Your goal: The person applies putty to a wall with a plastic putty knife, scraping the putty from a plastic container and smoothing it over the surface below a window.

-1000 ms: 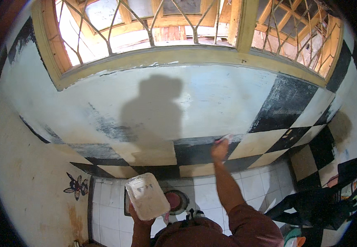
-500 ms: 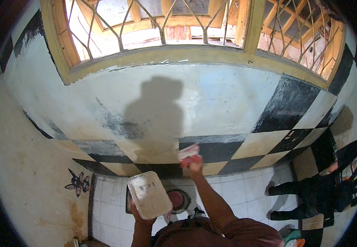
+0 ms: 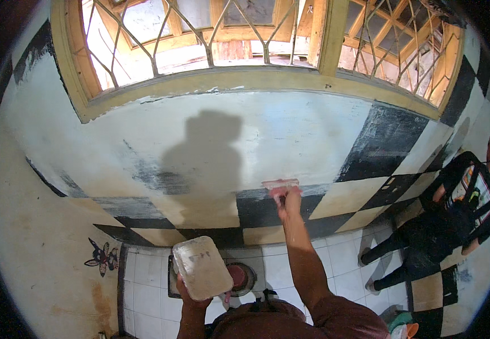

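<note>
My right hand (image 3: 292, 199) is closed on the red handle of a wide putty knife (image 3: 280, 183). The blade is at the wall, where a white-smeared area meets a row of black and cream squares (image 3: 267, 212). It looks slightly blurred by motion. In my left hand (image 3: 193, 295) is a pale rectangular tub (image 3: 202, 266), gripped at its near left side and held well below the knife. Grey-white smears mark the tub's surface. The white coat (image 3: 290, 135) on the wall spreads over part of the dark squares.
A yellow window frame (image 3: 211, 85) with metal grilles runs above the wall. On the white tiled floor (image 3: 279, 271), a round reddish bucket (image 3: 238, 277) stands behind the tub. Another person (image 3: 414, 237) in dark clothes stands at the right. A side wall (image 3: 47, 237) closes off the left.
My right hand has moved up and to the right with the putty knife, its blade now level along the wall. The tub stays nearly in place. The other person has shifted, showing more body.
</note>
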A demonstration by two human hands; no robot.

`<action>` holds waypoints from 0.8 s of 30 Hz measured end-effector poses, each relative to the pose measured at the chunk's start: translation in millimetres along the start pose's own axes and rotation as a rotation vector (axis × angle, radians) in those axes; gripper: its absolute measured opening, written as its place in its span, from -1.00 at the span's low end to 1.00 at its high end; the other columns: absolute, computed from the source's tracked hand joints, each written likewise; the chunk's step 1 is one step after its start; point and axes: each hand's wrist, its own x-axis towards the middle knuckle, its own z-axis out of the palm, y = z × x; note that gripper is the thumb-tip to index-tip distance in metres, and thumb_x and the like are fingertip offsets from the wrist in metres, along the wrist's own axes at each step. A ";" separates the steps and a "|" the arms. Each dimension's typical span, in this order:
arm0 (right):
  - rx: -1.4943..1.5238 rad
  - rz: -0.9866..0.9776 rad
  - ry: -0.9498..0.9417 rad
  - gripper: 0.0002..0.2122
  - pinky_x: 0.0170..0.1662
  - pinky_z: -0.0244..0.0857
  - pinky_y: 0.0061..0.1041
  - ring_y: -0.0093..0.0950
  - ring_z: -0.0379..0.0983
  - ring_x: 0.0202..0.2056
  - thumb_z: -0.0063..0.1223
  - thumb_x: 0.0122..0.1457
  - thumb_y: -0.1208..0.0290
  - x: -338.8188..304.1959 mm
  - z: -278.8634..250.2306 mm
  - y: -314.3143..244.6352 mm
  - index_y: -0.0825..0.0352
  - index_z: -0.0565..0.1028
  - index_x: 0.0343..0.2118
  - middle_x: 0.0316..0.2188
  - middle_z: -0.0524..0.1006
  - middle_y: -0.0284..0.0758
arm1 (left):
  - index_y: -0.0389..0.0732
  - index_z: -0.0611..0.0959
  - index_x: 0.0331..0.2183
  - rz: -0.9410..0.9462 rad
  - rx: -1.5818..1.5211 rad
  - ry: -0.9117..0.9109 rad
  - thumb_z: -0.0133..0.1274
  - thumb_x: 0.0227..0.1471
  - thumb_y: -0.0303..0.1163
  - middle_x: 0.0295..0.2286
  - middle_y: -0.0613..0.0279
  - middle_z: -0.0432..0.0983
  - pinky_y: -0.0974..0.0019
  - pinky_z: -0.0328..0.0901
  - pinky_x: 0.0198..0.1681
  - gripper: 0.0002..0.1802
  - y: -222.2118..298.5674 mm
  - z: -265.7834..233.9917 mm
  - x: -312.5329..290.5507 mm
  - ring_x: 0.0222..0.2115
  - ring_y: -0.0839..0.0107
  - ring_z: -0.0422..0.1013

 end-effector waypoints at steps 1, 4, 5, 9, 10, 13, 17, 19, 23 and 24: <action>-0.005 -0.005 0.004 -0.97 -0.67 0.31 -0.55 -0.48 0.37 -0.66 -0.11 0.08 0.56 -14.0 -9.1 -2.5 0.29 0.34 -0.45 -0.61 0.40 -0.35 | -0.12 0.30 0.12 0.093 0.299 -0.003 -0.34 0.11 0.14 -0.01 0.12 0.37 0.03 0.32 -0.01 -0.31 -1.4 -0.8 1.3 -0.02 0.17 0.35; -0.317 -0.313 0.070 -0.97 -0.58 0.38 -0.41 -0.43 0.43 -0.60 -0.09 0.11 0.53 -41.7 -56.6 -7.2 0.30 0.32 -0.40 -0.60 0.44 -0.31 | -0.12 0.30 0.11 0.242 0.798 -0.007 -0.32 0.10 0.15 -0.01 0.12 0.37 0.00 0.33 -0.01 -0.30 -1.8 20.1 2.5 -0.03 0.14 0.36; -0.478 -0.430 0.064 -0.96 -0.55 0.40 -0.35 -0.42 0.45 -0.59 -0.09 0.12 0.52 -26.2 -96.1 -13.4 0.30 0.32 -0.38 -0.59 0.44 -0.30 | -0.12 0.30 0.12 0.269 0.893 -0.016 -0.31 0.09 0.16 -0.01 0.12 0.37 -0.01 0.33 -0.02 -0.29 -4.1 23.8 3.7 -0.04 0.13 0.37; -1.368 -0.767 0.522 -0.87 -0.31 0.37 -0.22 -0.09 0.45 -0.49 -0.06 0.14 0.42 25.0 -173.0 -51.4 0.39 0.34 -0.39 -0.49 0.47 -0.11 | -0.12 0.28 0.13 0.088 0.247 0.013 -0.29 0.07 0.17 0.00 0.10 0.36 -0.04 0.33 -0.02 -0.27 0.3 12.1 2.1 -0.04 0.09 0.37; -1.476 -0.740 0.575 -0.83 -0.29 0.35 -0.22 -0.05 0.43 -0.43 -0.07 0.15 0.37 34.6 -176.9 -61.6 0.41 0.36 -0.38 -0.47 0.47 -0.08 | -0.12 0.28 0.13 0.052 0.103 0.020 -0.28 0.07 0.16 0.00 0.09 0.36 -0.04 0.33 -0.03 -0.27 3.8 13.7 -1.0 -0.03 0.10 0.37; -1.674 -0.874 0.638 -0.75 -0.27 0.32 -0.22 -0.01 0.43 -0.34 -0.09 0.17 0.28 77.9 -217.9 -101.0 0.42 0.40 -0.33 -0.42 0.48 -0.03 | -0.11 0.28 0.13 0.002 -0.060 0.002 -0.26 0.08 0.14 0.00 0.08 0.36 -0.05 0.34 -0.03 -0.29 -2.2 20.4 2.3 -0.03 0.10 0.37; -1.508 -0.832 0.444 -0.75 -0.23 0.31 -0.15 -0.02 0.44 -0.30 -0.07 0.13 0.27 63.0 -122.2 11.3 0.40 0.41 -0.30 -0.39 0.49 -0.01 | -0.14 0.23 0.14 0.133 0.033 -0.017 -0.28 0.20 0.00 0.03 0.07 0.29 0.00 0.32 0.00 -0.41 11.7 13.9 -9.2 0.01 0.16 0.32; -1.507 -0.765 0.255 -0.81 -0.26 0.33 -0.12 -0.03 0.46 -0.35 -0.05 0.09 0.33 24.1 -56.1 74.9 0.36 0.41 -0.33 -0.41 0.50 -0.02 | -0.18 0.25 0.12 0.187 0.127 0.034 -0.14 0.15 -0.10 0.00 0.07 0.33 0.05 0.35 -0.02 -0.42 18.3 20.4 -16.9 -0.03 0.19 0.35; -1.486 -0.778 -0.004 -0.82 -0.39 0.34 -0.11 -0.02 0.44 -0.46 0.00 0.09 0.34 -11.0 4.2 160.9 0.33 0.35 -0.33 -0.52 0.48 -0.06 | -0.27 0.32 0.06 0.222 0.194 0.101 0.12 -0.02 -0.34 -0.10 0.09 0.43 0.18 0.39 -0.09 -0.38 12.1 38.1 -8.8 -0.13 0.25 0.43; -1.446 -0.899 -0.052 -0.82 -0.39 0.34 -0.12 -0.01 0.42 -0.47 0.01 0.08 0.35 -22.2 14.2 175.9 0.33 0.34 -0.33 -0.52 0.47 -0.07 | -0.28 0.34 0.05 0.227 0.190 0.122 0.17 -0.06 -0.38 -0.12 0.10 0.45 0.20 0.39 -0.10 -0.37 11.9 41.2 -8.6 -0.15 0.26 0.45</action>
